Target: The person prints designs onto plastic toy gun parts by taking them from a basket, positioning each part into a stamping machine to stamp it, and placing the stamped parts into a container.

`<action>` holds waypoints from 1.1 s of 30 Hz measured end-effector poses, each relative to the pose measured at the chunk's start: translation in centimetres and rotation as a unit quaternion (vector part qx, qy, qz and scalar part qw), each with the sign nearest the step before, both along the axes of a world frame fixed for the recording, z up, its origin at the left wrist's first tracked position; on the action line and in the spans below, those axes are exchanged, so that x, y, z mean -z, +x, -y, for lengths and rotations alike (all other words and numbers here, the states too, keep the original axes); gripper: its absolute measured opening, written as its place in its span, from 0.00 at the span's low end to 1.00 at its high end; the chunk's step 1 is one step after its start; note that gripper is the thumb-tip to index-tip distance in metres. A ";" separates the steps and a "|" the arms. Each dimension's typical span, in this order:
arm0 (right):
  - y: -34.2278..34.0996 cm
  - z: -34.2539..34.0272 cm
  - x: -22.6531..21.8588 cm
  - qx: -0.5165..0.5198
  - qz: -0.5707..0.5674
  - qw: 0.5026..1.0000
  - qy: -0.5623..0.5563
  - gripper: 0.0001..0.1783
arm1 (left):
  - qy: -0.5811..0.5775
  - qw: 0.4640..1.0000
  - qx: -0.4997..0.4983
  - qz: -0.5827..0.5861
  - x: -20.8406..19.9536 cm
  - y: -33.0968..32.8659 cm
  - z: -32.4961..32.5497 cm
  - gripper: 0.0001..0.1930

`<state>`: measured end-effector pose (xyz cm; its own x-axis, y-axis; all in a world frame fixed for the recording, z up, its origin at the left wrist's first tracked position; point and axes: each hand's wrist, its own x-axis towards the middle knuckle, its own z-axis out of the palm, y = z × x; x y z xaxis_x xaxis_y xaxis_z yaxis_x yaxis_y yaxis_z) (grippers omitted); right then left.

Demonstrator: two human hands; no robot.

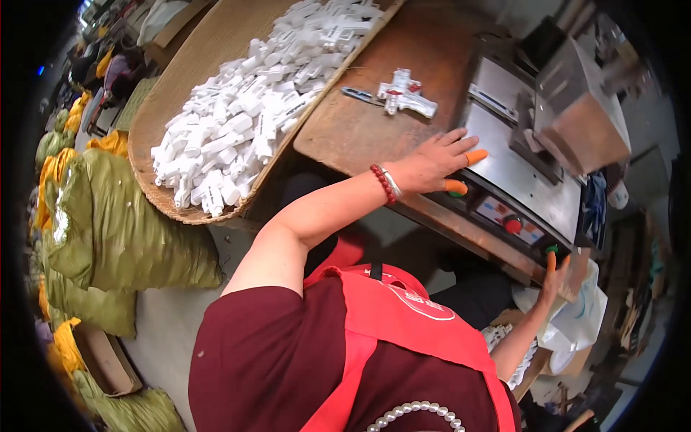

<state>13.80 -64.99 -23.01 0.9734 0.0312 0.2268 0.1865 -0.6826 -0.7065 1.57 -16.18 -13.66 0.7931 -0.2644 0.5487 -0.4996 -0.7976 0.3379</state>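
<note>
My left hand [435, 164] lies spread on the front edge of a metal-topped machine [522, 176]. Orange finger covers are on its thumb and one finger, and the thumb presses at a green button [457, 189]. At the machine's right front corner, a covered fingertip of my right hand [553, 277] touches a second green button [552, 250]. Its fingers are stretched out, partly hidden. A red button [512, 224] sits between the two. Neither hand holds anything. White plastic pieces with red parts [404, 93] lie on the wooden table [345, 137] beyond my left hand, beside a small slim tool [362, 95].
To the left, a large woven tray [162, 119] holds a heap of white plastic parts [237, 119]. Green sacks [137, 223] stand on the floor below it. A box-shaped housing [586, 108] rises over the machine's far right. A clear plastic bag [579, 309] hangs near my right forearm.
</note>
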 end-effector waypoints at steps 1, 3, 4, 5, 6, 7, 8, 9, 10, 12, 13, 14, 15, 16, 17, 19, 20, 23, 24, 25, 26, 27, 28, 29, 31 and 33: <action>0.4 0.0 0.1 -0.006 -0.004 1.000 0.016 0.37 | -0.026 1.000 -0.004 -0.012 -0.3 -0.8 -1.8 0.33; 0.0 0.3 -0.1 -0.013 -0.016 0.999 0.050 0.37 | -0.048 0.984 -0.170 0.033 -1.4 -4.0 -7.5 0.22; -0.1 0.1 -0.2 -0.004 -0.015 0.998 0.062 0.36 | -0.010 0.961 -0.263 0.090 0.6 -6.1 -12.3 0.19; -0.2 0.7 0.1 -0.009 -0.030 0.992 0.120 0.36 | -0.018 0.921 -0.383 0.071 0.7 -8.5 -15.0 0.22; -0.3 1.1 0.4 -0.004 -0.030 0.993 0.116 0.36 | 0.077 0.875 -0.478 -0.010 1.0 -10.9 -17.4 0.26; -0.3 1.3 0.7 0.013 -0.030 0.991 0.127 0.37 | 0.086 0.845 -0.516 -0.110 1.4 -13.0 -18.8 0.29; -0.5 1.7 0.8 0.032 -0.027 0.989 0.139 0.37 | 0.094 0.807 -0.545 -0.207 1.9 -14.6 -19.7 0.33; -1.1 -0.2 -0.4 0.059 -0.033 0.993 0.096 0.37 | 0.069 0.803 -0.540 -0.242 3.0 -16.0 -20.9 0.36; -1.9 -2.4 -2.0 0.093 -0.038 0.994 0.053 0.37 | 0.045 0.801 -0.529 -0.277 3.9 -16.8 -21.9 0.39; -2.1 -2.6 -2.2 0.069 0.026 0.997 0.031 0.39 | 0.016 0.836 -0.488 -0.251 4.2 -17.6 -23.3 0.36; -1.2 -1.4 -1.3 0.017 0.074 0.989 0.123 0.40 | 0.007 0.859 -0.467 -0.211 4.9 -18.1 -24.0 0.34; -0.4 -1.4 -0.3 0.013 0.129 0.982 0.140 0.41 | 0.046 0.874 -0.463 -0.141 5.9 -18.9 -25.0 0.30; -1.6 -5.4 -2.4 0.027 0.154 0.978 0.139 0.39 | 0.025 0.833 -0.523 -0.179 5.5 -19.3 -25.0 0.26; -2.0 -6.0 -3.5 0.036 0.214 0.975 0.049 0.36 | 0.015 0.832 -0.536 -0.144 4.3 -18.8 -24.0 0.23; -2.8 -8.5 -5.9 0.029 0.239 0.970 0.035 0.31 | 0.013 0.820 -0.557 -0.132 2.8 -18.3 -23.1 0.20; -2.5 -10.6 -8.5 0.003 0.243 0.970 -0.024 0.20 | 0.032 0.857 -0.514 -0.024 -1.0 -14.1 -18.0 0.18; -1.1 -11.1 -8.7 -0.022 0.273 0.961 -0.038 0.16 | 0.021 0.887 -0.462 -0.016 -3.2 -11.4 -14.7 0.18; 4.3 -13.2 -8.6 -0.097 0.302 0.946 -0.066 0.15 | 0.052 0.952 -0.301 -0.007 -6.6 -2.1 -2.5 0.14; 5.5 -15.9 -9.6 -0.148 0.326 0.934 0.017 0.14 | 0.008 0.976 -0.220 0.000 -6.6 0.0 0.2 0.11; 7.1 -17.6 -9.9 -0.181 0.322 0.925 0.086 0.12 | 0.118 0.967 -0.224 0.024 -6.4 2.0 3.2 0.10; 8.1 -18.6 -10.4 -0.220 0.298 0.923 0.107 0.08 | 0.128 0.967 -0.215 0.044 -6.5 2.8 5.8 0.14; 9.0 -19.5 -10.4 -0.203 0.285 0.930 0.114 0.06 | 0.113 0.982 -0.147 0.043 -6.2 3.0 6.4 0.18; 9.2 -19.9 -10.1 -0.167 0.264 0.940 0.138 0.06 | 0.098 0.991 -0.080 0.041 -6.0 3.0 6.5 0.22; 8.8 -20.7 -10.4 -0.134 0.241 0.947 0.162 0.07 | 0.019 0.996 -0.047 -0.077 -6.0 2.8 5.4 0.32; 9.5 -19.8 -11.0 -0.118 0.252 0.955 0.106 0.10 | 0.134 0.987 -0.088 0.027 -5.9 2.3 2.8 0.35; 11.0 -19.7 -10.4 -0.112 0.338 0.929 0.098 0.10 | 0.054 0.992 -0.051 -0.106 -4.9 2.4 0.6 0.34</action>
